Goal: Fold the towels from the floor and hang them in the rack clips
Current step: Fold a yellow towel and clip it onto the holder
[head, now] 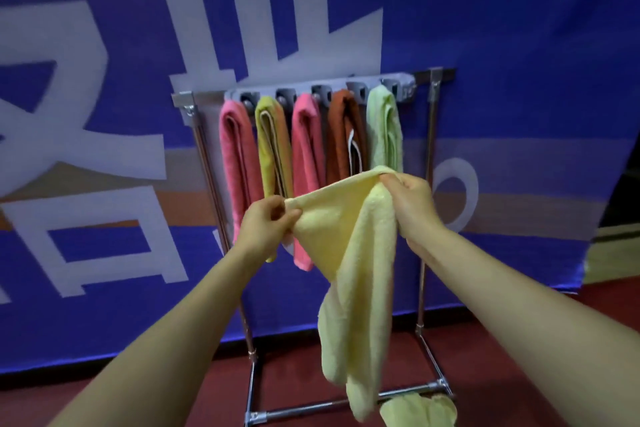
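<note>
person is standing at the rack, holding a pale yellow towel up in front of it. left hand is pinching one top corner, right hand is pinching the other; both grips narrow, closed on cloth. rest of towel is hanging loose twd the floor, not yet folded.

risks, as judged: pinch holds are shallow, so a corner could be slipping out; the long tail may be snagging on the base bar. all 5 clips w/ towels appear taken, so no free slot showing. another towel is lying on the floor by the base.

writing: large white characters on blue backdrop, cropped, not readable. no brands seen.
</note>
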`<state>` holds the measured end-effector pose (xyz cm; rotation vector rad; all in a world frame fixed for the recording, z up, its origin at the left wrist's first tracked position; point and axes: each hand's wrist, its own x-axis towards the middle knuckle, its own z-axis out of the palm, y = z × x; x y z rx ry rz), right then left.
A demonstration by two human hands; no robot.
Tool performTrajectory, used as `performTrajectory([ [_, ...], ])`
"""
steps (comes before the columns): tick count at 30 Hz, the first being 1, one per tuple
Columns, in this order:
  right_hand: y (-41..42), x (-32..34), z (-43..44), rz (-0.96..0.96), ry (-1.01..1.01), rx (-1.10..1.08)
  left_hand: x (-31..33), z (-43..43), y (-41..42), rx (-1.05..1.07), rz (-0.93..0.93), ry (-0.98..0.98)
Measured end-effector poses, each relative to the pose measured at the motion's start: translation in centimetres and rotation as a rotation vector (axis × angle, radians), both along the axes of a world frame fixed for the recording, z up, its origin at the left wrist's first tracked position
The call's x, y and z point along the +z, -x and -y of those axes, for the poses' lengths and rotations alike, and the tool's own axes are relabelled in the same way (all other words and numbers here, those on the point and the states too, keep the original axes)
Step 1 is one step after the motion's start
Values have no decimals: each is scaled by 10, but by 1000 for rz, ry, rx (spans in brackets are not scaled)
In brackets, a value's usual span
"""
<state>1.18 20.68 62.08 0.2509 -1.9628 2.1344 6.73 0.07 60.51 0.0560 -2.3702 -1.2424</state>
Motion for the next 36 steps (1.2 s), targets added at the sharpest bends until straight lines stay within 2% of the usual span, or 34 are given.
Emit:
performTrajectory([
  [4, 3, 21, -1, 43, 102, -44, 59, -12, -5, -83, -145, -218],
  [7, 1, 22, 3, 75, 104, -40, 97, -35, -5, -123, -177, -477],
  [12, -6, 16, 13, 93, -52, 22, 139, -63, -8, -176, -181, -790],
  [16, -28, 27, 20, -43, -77, 27, 151, -71, -6, -226, -225, -934],
  [19, -51, 32, 18, -199, -43, 61, 155, -74, -6, -227, -263, -934],
  [22, -71, 32, 17, -162, -79, 241, 159, -77, -10, -173, -274, -885],
  [26, -65, 32, 13, -185, -342, 201, 164, -76, -11, -139, -324, -793],
  [28, -57, 31, 8, -197, -369, 194, 167, -72, -11, -48, -351, -709],
  [31, -49, 30, -4, -229, -411, 164, 169, -65, -12, 95, -380, -700],
  [34, -44, 27, -16, -220, -422, 170, 168, -50, -12, 70, -398, -624],
  [36, -39, 23, -21, -214, -444, 137, 162, -42, -9, 48, -378, -481],
])
